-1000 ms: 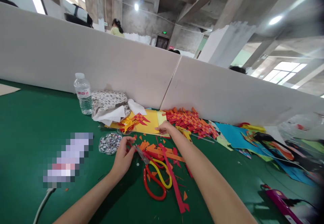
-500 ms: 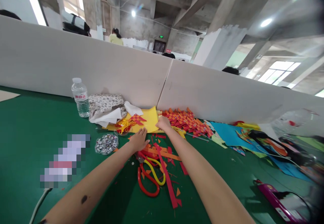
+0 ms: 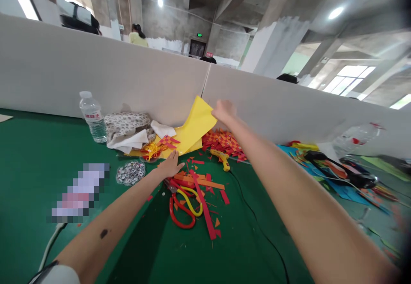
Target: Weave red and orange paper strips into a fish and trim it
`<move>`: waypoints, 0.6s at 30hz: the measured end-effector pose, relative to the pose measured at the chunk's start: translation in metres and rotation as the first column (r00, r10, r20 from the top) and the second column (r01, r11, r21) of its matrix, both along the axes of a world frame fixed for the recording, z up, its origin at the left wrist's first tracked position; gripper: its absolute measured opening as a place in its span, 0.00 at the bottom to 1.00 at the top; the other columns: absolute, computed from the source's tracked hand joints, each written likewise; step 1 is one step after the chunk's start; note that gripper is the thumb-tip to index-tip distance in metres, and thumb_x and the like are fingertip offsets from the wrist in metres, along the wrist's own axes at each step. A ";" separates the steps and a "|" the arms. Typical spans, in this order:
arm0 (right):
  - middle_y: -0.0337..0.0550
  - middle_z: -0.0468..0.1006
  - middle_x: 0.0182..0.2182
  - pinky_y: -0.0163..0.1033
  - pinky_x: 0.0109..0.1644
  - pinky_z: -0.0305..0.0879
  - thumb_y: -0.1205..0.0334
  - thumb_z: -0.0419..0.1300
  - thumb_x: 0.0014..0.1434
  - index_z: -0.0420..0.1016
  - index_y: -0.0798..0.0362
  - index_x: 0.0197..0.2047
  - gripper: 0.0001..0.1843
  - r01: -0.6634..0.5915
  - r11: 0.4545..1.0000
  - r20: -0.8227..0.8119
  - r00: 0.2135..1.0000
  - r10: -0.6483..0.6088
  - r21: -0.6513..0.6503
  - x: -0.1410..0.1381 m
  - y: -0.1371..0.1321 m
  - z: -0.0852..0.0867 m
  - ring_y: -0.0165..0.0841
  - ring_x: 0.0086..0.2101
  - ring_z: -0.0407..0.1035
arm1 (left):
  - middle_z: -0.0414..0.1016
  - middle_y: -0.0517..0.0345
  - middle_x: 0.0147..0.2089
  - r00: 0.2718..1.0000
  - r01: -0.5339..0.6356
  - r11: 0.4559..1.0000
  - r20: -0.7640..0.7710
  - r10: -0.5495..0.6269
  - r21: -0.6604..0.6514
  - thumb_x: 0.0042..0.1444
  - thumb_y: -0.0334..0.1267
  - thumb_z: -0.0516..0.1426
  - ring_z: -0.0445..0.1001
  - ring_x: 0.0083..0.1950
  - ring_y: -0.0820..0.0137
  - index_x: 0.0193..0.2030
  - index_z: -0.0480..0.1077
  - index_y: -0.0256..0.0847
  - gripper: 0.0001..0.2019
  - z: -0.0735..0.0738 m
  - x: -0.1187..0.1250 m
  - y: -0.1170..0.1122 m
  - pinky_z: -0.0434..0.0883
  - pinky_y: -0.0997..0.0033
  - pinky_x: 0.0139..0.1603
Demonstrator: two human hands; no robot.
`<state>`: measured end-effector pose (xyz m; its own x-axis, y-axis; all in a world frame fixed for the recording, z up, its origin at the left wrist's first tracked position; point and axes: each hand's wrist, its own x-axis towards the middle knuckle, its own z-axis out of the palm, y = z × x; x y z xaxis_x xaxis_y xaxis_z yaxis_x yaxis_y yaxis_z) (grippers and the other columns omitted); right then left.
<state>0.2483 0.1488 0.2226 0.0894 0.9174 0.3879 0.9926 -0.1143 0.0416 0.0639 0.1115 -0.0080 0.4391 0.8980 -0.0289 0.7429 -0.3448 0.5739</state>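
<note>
My right hand is closed on the upper right corner of a yellow sheet, which bends upward from the table. Fingers spread, my left hand rests at the sheet's lower edge. On the sheet's left part lies a woven red-and-orange paper fish, beside a bundle of yellow cord. Below my left hand, scissors with red and yellow handles lie among red strips and orange strips. A yellow glue gun lies under my right forearm.
A pile of woven fish lies by the white partition. At left stand a water bottle, a tub of googly eyes and a blurred-out device. Blue sheets and a clear bottle are at right.
My right hand has moved up and right, lifting the yellow sheet's corner off the table. The glue gun now shows more fully. My left hand stays at the sheet's lower edge.
</note>
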 end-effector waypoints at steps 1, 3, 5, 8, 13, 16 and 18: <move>0.58 0.74 0.35 0.43 0.36 0.65 0.72 0.56 0.52 0.73 0.65 0.41 0.12 0.015 1.000 0.005 1.000 -0.015 0.025 -0.001 -0.006 0.012 0.45 0.38 0.71 | 0.41 0.36 0.69 0.999 -0.008 1.000 0.031 0.008 -0.012 0.55 0.50 0.47 0.39 0.69 0.54 0.62 0.51 0.26 0.34 0.000 0.000 0.001 0.45 0.58 0.65; 0.56 0.73 0.37 0.44 0.38 0.63 0.72 0.52 0.55 0.71 0.62 0.43 0.12 -0.026 0.986 0.043 0.999 0.019 0.163 -0.005 -0.025 0.029 0.44 0.39 0.69 | 0.47 0.37 0.67 0.994 -0.028 0.999 0.106 0.032 -0.039 0.54 0.50 0.47 0.41 0.69 0.54 0.60 0.55 0.27 0.32 0.001 0.002 0.003 0.45 0.57 0.65; 0.53 0.73 0.38 0.43 0.39 0.62 0.71 0.48 0.59 0.69 0.60 0.44 0.13 -0.229 0.927 0.146 0.970 0.193 0.296 -0.012 -0.055 0.030 0.41 0.39 0.67 | 0.52 0.38 0.66 0.978 -0.059 0.996 0.195 0.071 -0.065 0.56 0.50 0.45 0.45 0.68 0.55 0.59 0.58 0.29 0.30 0.004 0.003 0.004 0.47 0.57 0.65; 0.51 0.72 0.37 0.41 0.36 0.61 0.71 0.45 0.60 0.69 0.58 0.41 0.13 -0.504 0.854 0.323 0.836 0.444 0.131 -0.018 -0.118 -0.009 0.38 0.35 0.66 | 0.58 0.44 0.64 0.929 -0.119 0.986 0.337 0.151 -0.113 0.60 0.48 0.35 0.53 0.66 0.60 0.60 0.57 0.32 0.28 0.015 -0.003 -0.006 0.55 0.59 0.63; 0.50 0.75 0.36 0.41 0.37 0.61 0.70 0.45 0.62 0.70 0.54 0.39 0.13 -0.821 0.540 0.286 0.480 0.829 -0.186 -0.014 -0.229 -0.114 0.34 0.35 0.67 | 0.67 0.49 0.59 0.839 -0.091 0.969 0.506 0.199 -0.230 0.62 0.46 0.28 0.71 0.54 0.63 0.62 0.55 0.36 0.30 0.027 -0.041 -0.053 0.71 0.63 0.48; 0.49 0.76 0.34 0.40 0.33 0.61 0.69 0.47 0.61 0.71 0.54 0.36 0.11 -0.876 0.408 0.233 0.353 0.906 -0.259 -0.010 -0.268 -0.154 0.33 0.29 0.67 | 0.64 0.50 0.61 0.669 0.080 0.856 0.664 0.334 -0.511 0.60 0.53 0.30 0.72 0.52 0.61 0.62 0.57 0.38 0.32 0.025 -0.069 -0.079 0.73 0.61 0.45; 0.44 0.76 0.30 0.39 0.28 0.61 0.69 0.51 0.58 0.71 0.54 0.33 0.08 -0.883 0.347 0.201 0.296 0.934 -0.316 -0.009 -0.281 -0.172 0.32 0.25 0.65 | 0.61 0.49 0.63 0.661 0.073 0.832 0.651 0.373 -0.550 0.60 0.53 0.33 0.72 0.53 0.62 0.63 0.54 0.41 0.31 0.023 -0.081 -0.090 0.74 0.63 0.43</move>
<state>0.2394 -0.1319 0.0510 -0.9251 0.3696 0.0876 0.3791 0.8839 0.2739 -0.0171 0.0217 0.0153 0.3774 0.8987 -0.2234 0.0379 0.2261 0.9734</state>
